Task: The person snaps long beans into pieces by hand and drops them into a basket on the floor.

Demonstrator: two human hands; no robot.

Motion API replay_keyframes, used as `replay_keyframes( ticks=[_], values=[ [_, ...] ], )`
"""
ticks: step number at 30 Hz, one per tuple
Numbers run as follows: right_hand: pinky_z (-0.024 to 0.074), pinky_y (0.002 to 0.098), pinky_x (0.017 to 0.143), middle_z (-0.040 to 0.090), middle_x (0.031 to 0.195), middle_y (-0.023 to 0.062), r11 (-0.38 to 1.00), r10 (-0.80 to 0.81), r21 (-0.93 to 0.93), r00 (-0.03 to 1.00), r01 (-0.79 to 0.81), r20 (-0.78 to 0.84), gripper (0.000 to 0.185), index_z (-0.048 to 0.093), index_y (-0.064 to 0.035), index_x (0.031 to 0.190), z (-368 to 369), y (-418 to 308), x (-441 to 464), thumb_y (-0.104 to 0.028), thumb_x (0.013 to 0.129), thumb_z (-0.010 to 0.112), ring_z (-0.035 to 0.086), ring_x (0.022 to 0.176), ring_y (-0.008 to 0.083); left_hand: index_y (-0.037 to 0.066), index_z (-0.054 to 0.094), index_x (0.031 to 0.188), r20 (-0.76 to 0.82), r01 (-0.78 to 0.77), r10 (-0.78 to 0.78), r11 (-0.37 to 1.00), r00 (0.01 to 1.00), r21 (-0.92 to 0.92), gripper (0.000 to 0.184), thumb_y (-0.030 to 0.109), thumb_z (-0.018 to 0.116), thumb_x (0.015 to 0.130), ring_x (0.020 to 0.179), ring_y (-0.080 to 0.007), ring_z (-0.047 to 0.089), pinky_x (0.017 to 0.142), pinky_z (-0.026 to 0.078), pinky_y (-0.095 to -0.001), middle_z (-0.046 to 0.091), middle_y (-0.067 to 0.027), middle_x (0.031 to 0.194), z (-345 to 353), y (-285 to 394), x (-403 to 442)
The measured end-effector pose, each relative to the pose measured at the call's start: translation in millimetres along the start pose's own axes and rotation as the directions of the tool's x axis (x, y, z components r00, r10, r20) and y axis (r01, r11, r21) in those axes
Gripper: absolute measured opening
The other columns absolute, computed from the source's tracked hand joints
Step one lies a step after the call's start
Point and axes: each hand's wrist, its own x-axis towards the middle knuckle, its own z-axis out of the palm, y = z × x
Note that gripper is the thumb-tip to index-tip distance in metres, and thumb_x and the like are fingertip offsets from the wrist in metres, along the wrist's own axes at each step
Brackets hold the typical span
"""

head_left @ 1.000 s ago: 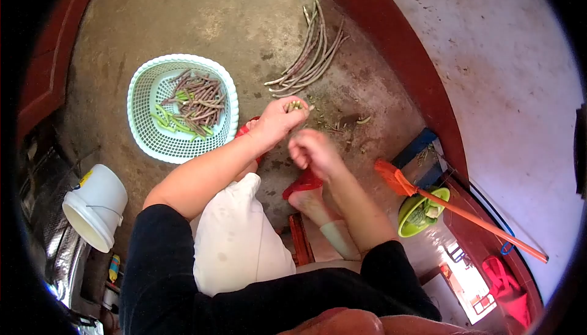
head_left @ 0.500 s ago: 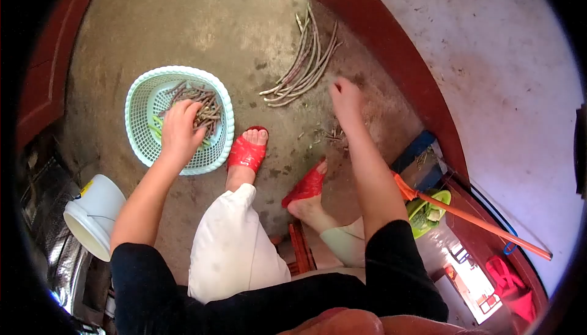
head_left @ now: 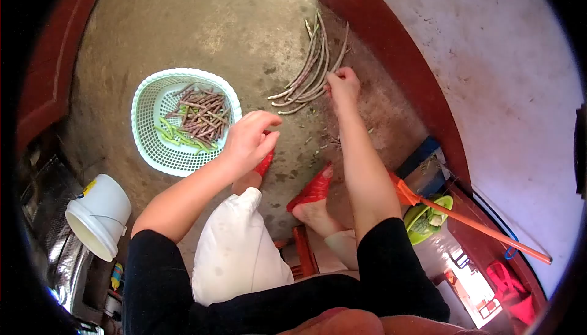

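Observation:
My left hand (head_left: pixel 252 141) is over the right rim of the pale mint plastic basket (head_left: pixel 147 148), empty, its fingers loosely curved and apart. Short pieces of purple and green beans (head_left: pixel 205 115) lie in that basket. On the floor ahead, a bunch of long purplish yard-long beans (head_left: pixel 306 66) is spread out. My right hand (head_left: pixel 344 85) is at the right side of this bunch, finger and thumb closed on a yard-long bean (head_left: pixel 340 53); the exact grip is partly hidden by the fingers.
Small bean scraps (head_left: pixel 330 142) litter the floor near my red slippers (head_left: pixel 313 191). A white bucket (head_left: pixel 101 212) stands at left. At right are a green bowl (head_left: pixel 422 222) with greens, an orange pole (head_left: pixel 483 228) and a dark red wall base (head_left: pixel 403 59).
My left hand has come out of the basket, moving right, uncovering the bean pieces. My right hand has moved up to the long beans and closed on one. The view has shifted slightly.

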Motion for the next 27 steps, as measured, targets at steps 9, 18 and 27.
replay_keyframes(
  ticks=[9, 18, 27],
  values=[
    [0.0456, 0.0228, 0.046, 0.057, 0.072, 0.0067, 0.827, -0.017, 0.546, 0.965, -0.133, 0.262, 0.012, 0.047, -0.002, 0.083, -53.0, -11.8, -94.3, -0.001, 0.078, 0.057, 0.056, 0.056, 0.0128, 0.004, 0.055, 0.099, 0.59, 0.582, -0.185, 0.545, 0.786, -0.604, 0.019, 0.017, 0.047, 0.088, 0.065, -0.0105, 0.05, 0.058, 0.04, -0.0236, 0.053, -0.0026, 0.071, 68.3, -4.9, 30.0],
    [0.0482, 0.0266, 0.058, 0.058, 0.085, 0.0077, 0.676, -0.129, 0.706, 0.91, -0.21, 0.395, 0.021, 0.05, -0.0003, 0.103, -64.6, 8.9, -97.1, -0.004, 0.083, 0.053, 0.058, 0.07, 0.0151, 0.004, 0.058, 0.095, 0.659, 0.654, -0.135, 0.372, 0.74, -0.658, 0.019, 0.018, 0.046, 0.089, 0.056, -0.0047, 0.037, 0.051, 0.03, -0.0184, 0.041, 0.005, 0.062, 67.9, -0.8, 21.7],
    [0.0474, 0.0266, 0.054, 0.06, 0.081, 0.0081, 0.62, -0.055, 0.743, 0.931, -0.251, 0.36, 0.011, 0.052, -0.0038, 0.093, -70.9, 19.8, -80.6, -0.007, 0.083, 0.055, 0.059, 0.067, 0.0146, 0.005, 0.058, 0.097, 0.501, 0.487, -0.245, 0.757, 0.83, -0.435, 0.021, 0.018, 0.045, 0.087, 0.058, -0.0081, 0.044, 0.054, 0.037, -0.0226, 0.048, 0.0018, 0.063, 74.3, -6.1, 15.1]
  ],
)
